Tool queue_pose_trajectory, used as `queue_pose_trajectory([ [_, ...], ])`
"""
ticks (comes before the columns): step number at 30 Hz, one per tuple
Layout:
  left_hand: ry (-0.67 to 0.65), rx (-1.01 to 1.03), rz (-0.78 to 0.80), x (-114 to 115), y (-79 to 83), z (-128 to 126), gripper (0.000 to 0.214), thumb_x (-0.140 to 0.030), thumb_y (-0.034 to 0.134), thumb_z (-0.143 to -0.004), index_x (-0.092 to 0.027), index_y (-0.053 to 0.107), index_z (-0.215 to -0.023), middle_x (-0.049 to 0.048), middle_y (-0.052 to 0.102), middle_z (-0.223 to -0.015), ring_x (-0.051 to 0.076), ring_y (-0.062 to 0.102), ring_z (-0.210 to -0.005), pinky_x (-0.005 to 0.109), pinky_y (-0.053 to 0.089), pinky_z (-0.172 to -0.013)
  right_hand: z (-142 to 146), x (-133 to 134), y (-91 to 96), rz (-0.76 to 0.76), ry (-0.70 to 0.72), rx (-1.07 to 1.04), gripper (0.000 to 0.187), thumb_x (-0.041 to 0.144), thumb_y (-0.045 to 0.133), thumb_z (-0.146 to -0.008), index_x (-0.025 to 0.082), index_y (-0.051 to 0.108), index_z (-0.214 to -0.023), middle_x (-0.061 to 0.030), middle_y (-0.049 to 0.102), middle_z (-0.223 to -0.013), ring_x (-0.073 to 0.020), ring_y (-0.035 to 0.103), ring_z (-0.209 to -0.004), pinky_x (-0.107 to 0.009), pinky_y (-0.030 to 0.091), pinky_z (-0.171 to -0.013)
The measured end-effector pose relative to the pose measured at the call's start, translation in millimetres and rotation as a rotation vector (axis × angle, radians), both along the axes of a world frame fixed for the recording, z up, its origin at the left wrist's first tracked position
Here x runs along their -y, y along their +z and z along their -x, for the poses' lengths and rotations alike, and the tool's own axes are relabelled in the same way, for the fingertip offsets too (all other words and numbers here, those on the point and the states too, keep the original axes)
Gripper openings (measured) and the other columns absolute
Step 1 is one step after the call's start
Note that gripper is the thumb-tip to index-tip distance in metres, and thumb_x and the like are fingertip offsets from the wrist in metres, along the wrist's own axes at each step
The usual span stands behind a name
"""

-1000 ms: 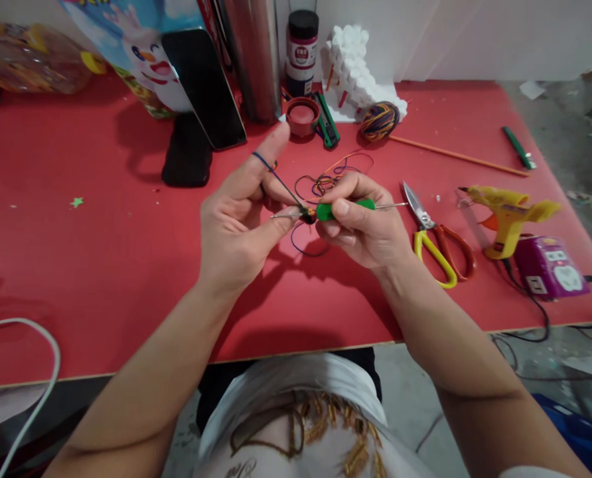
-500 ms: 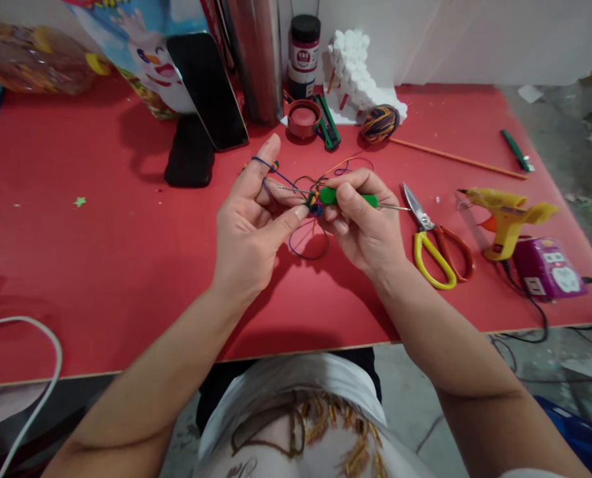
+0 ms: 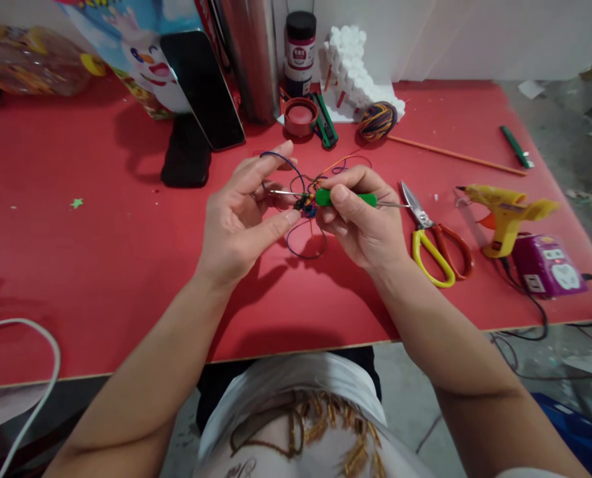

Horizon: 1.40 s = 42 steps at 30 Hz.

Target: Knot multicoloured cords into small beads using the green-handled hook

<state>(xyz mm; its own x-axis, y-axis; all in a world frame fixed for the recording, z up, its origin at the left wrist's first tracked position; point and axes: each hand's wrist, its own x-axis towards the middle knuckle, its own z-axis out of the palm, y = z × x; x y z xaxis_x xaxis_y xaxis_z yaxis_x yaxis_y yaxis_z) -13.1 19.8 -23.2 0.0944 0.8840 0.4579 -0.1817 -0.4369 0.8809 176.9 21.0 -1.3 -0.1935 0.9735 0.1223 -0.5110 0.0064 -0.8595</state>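
One thread [image 3: 289, 161] looser, one hook [image 3: 348, 197]

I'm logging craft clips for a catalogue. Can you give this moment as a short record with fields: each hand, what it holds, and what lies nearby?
left hand: thumb and fingers pinch the knotted cord piece; a blue cord arcs by the forefinger tip
right hand: grips the green-handled hook, metal shaft at the cord piece
surface: red table
right of hands: scissors, yellow glue gun
behind hands: cord ball, phone
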Motion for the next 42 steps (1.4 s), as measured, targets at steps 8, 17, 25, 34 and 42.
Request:
queue_pose_trajectory([
  [8,-0.055,0.091,0.076,3.1,-0.7,-13.5,0.068,-0.045,0.101,-0.074,-0.044,0.078,-0.138,0.0046,0.077,-0.128,0.017,0.066,-0.085,0.031,0.053,-0.061,0.9,1.6,0.9,-0.025,-0.024,0.013,0.036,0.045,0.098,-0.078,0.022,0.071,-0.085,0.0067,0.063,-0.062,-0.0071,0.055,-0.051,-0.02,0.038,-0.044],
  [17,0.152,0.077,0.165,14.6,5.0,-22.1,0.073,-0.033,0.099,-0.078,-0.041,0.072,-0.145,-0.0006,0.075,-0.093,0.02,0.074,-0.094,0.036,0.065,-0.087,0.6,5.7,-2.1,-0.058,-0.023,0.085,0.029,0.047,0.091,-0.087,0.024,0.073,-0.093,0.0056,0.061,-0.065,-0.0086,0.051,-0.053,-0.023,0.04,-0.047],
  [25,0.236,0.056,0.143,26.6,15.5,-29.3,0.069,-0.028,0.095,-0.086,-0.044,0.07,-0.148,-0.0041,0.07,-0.085,0.017,0.072,-0.089,0.035,0.063,-0.087,7.3,19.2,4.9,-0.026,-0.107,0.14,0.021,0.049,0.087,-0.091,0.033,0.076,-0.099,0.0028,0.065,-0.071,-0.0159,0.055,-0.06,-0.033,0.048,-0.054],
  [34,0.273,0.098,0.201,30.2,10.1,-34.9,0.066,-0.037,0.094,-0.087,-0.042,0.069,-0.148,-0.0049,0.071,-0.085,0.014,0.068,-0.079,0.031,0.06,-0.08,10.7,30.7,-1.6,-0.253,-0.285,0.31,0.012,0.04,0.078,-0.101,0.031,0.082,-0.108,0.0003,0.07,-0.085,-0.016,0.065,-0.076,-0.036,0.059,-0.078],
  [42,0.092,0.169,0.4,24.9,2.0,-29.7,0.075,-0.041,0.097,-0.08,-0.041,0.066,-0.148,-0.0055,0.072,-0.086,0.017,0.072,-0.089,0.035,0.059,-0.081,4.1,35.8,-3.5,-0.417,-0.317,0.54,0.013,0.04,0.072,-0.104,0.039,0.083,-0.112,-0.0037,0.079,-0.107,-0.0247,0.072,-0.099,-0.046,0.061,-0.104],
])
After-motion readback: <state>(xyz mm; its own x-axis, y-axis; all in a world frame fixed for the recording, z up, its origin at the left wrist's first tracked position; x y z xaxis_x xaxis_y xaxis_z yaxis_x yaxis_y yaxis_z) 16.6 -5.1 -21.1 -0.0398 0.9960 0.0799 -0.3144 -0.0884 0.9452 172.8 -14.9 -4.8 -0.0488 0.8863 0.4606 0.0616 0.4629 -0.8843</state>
